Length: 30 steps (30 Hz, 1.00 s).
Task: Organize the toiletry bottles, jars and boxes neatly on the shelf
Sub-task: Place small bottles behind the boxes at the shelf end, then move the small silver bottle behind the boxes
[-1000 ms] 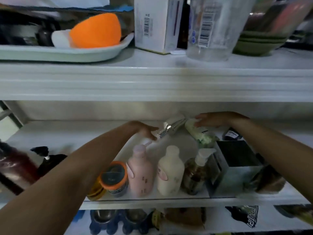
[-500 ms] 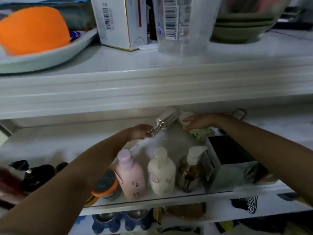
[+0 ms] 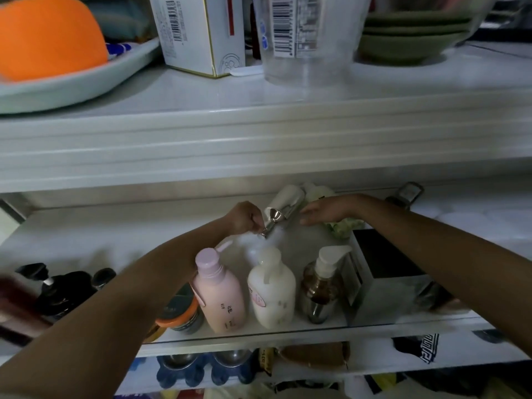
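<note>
White shelving in dim light fills the head view, one board above another. On the upper shelf [image 3: 259, 133], from 10 o'clock round to 2 o'clock, sit an orange rounded lump [image 3: 49, 38] in a pale green oval tray [image 3: 95, 82], a white cardboard carton with a barcode [image 3: 198, 33], a clear plastic tub with a barcode label [image 3: 305, 53] and a stack of green bowls [image 3: 408, 44].

Toiletries stand on the lower shelf [image 3: 86, 240]. Along its front edge, from 8 o'clock to 4 o'clock, are black pump bottles [image 3: 63, 286], an orange-lidded round jar [image 3: 181, 309], a pink plastic pump bottle [image 3: 218, 289], a cream-white pump bottle [image 3: 272, 289], a brown bottle with a white pump [image 3: 319, 286] and a silvery square box with a dark top [image 3: 383, 272]. This row stands between the person and the back of the shelf. Both forearms reach in over it, one above the jar, the other above the box.

Behind the row, near the frame's centre, is the shiny silver metal bottle [image 3: 285, 208]. Its long axis runs from 7 o'clock to 1 o'clock, with the narrow neck toward the camera and the broad end toward the back wall. I cannot tell whether it rests on the board. The left hand [image 3: 244, 217] pinches the neck with curled fingers. The right hand [image 3: 325, 211], at the bottle's 3 o'clock, has loose, stretched fingers and grips nothing. Its fingertips are just beside the bottle's body, and contact cannot be told. A pale green and white tube [image 3: 345, 226] lies partly hidden under it.
</note>
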### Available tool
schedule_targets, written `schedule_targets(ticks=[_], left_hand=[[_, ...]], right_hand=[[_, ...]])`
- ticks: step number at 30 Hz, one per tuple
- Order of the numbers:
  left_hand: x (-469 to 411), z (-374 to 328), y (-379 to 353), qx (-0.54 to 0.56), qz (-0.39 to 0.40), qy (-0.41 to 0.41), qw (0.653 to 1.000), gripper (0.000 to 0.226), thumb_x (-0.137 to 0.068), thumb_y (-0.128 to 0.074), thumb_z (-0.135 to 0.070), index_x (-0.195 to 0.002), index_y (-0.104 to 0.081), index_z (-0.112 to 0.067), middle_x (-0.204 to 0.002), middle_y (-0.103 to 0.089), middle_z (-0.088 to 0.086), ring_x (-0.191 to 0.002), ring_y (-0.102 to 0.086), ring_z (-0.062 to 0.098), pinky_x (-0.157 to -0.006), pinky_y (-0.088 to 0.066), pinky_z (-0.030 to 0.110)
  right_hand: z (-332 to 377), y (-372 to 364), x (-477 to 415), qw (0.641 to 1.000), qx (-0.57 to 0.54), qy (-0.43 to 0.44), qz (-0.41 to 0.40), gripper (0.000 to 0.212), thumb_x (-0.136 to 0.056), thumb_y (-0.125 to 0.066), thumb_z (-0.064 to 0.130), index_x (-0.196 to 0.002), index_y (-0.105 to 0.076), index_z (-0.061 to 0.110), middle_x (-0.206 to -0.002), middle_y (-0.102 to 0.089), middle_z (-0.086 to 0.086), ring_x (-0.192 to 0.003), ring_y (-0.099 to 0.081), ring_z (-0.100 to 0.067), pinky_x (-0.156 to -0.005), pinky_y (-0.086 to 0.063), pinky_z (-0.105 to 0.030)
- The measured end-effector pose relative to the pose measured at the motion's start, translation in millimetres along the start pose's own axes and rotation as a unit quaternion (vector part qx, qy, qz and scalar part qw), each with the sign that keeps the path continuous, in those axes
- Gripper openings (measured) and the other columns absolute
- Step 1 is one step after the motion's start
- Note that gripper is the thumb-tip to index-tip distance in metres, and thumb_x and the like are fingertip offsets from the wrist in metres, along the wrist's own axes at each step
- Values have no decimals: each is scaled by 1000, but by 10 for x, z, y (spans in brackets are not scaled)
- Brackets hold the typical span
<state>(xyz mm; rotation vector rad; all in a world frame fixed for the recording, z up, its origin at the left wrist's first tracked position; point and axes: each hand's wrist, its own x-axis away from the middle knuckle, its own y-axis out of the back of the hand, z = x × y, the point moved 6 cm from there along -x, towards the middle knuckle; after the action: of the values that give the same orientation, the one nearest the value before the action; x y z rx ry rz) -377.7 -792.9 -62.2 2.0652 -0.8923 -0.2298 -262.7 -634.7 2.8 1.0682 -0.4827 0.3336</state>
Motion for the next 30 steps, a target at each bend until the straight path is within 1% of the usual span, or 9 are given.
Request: schedule_targets(ticks=[3,6,9,13,16,19,25,27,30], left_hand=[[115,-71,121,40,-17,8,999,37,-63,-44,19,-69,-67,-10,-61,-67,12,-53,-60,16,-63,-49,29],[223,-139,317,136,-60,21,989,41,-68,-42,22,-76,-63,-12,-60,-64,14,-55,-58,21,-61,-49,28],[331,-249,502,235,-89,12,968,28,-77,-59,18,-82,-63,-10,-63,-63,11,-59,-61,17,-62,-56,26],[414,-311,610,380,-123,50,915,20,-79,-65,12,-84,-64,-7,-67,-64,11,-60,-63,17,-73,-59,29],[436,-317,652,441,-129,88,884,16,-80,-66,8,-87,-64,-6,-65,-66,8,-56,-64,15,-68,-60,26],[459,-263,707,500,-147,111,846,12,-81,-66,8,-85,-64,-3,-66,-66,8,-54,-65,14,-59,-58,25],[584,-61,760,496,-171,135,840,10,-88,-58,5,-90,-64,-3,-77,-66,13,-60,-68,16,-63,-59,27],[647,16,769,486,-170,145,845,16,-93,-51,-1,-102,-63,-4,-84,-68,13,-72,-68,19,-69,-59,28],[745,113,726,432,-164,178,869,22,-97,-49,-20,-110,-64,-11,-103,-68,7,-93,-63,21,-81,-54,28]], right_hand=[[26,0,-17,1000,9,9,-7,45,-99,-44,25,-141,-37,9,-146,-38,-7,-134,-36,-20,-84,-32,-11],[91,-5,-73,1000,-7,22,-4,47,-94,-53,32,-138,-43,17,-142,-44,-6,-127,-44,-22,-107,-36,-32],[237,43,-149,998,-11,55,-37,53,-89,-61,28,-137,-44,15,-129,-52,-3,-118,-50,-21,-101,-42,-35],[539,105,-213,992,-38,95,-79,46,-80,-69,28,-123,-55,21,-99,-61,1,-90,-58,-19,-70,-49,-33],[760,132,-270,986,-47,119,-105,24,-77,-73,26,-96,-60,19,-87,-58,2,-79,-57,-17,-61,-50,-27],[918,139,-315,982,-27,134,-133,26,-76,-75,30,-80,-54,15,-83,-58,-2,-71,-58,-19,-53,-49,-26],[1116,55,-366,978,-14,143,-149,27,-77,-71,30,-72,-48,17,-82,-57,-5,-71,-57,-24,-58,-44,-29],[1191,55,-391,976,13,142,-162,29,-77,-70,33,-69,-44,22,-82,-56,-1,-80,-54,-22,-62,-36,-26],[1317,31,-435,981,37,142,-131,32,-81,-66,30,-64,-39,25,-76,-50,3,-77,-52,-21,-51,-33,-21]])
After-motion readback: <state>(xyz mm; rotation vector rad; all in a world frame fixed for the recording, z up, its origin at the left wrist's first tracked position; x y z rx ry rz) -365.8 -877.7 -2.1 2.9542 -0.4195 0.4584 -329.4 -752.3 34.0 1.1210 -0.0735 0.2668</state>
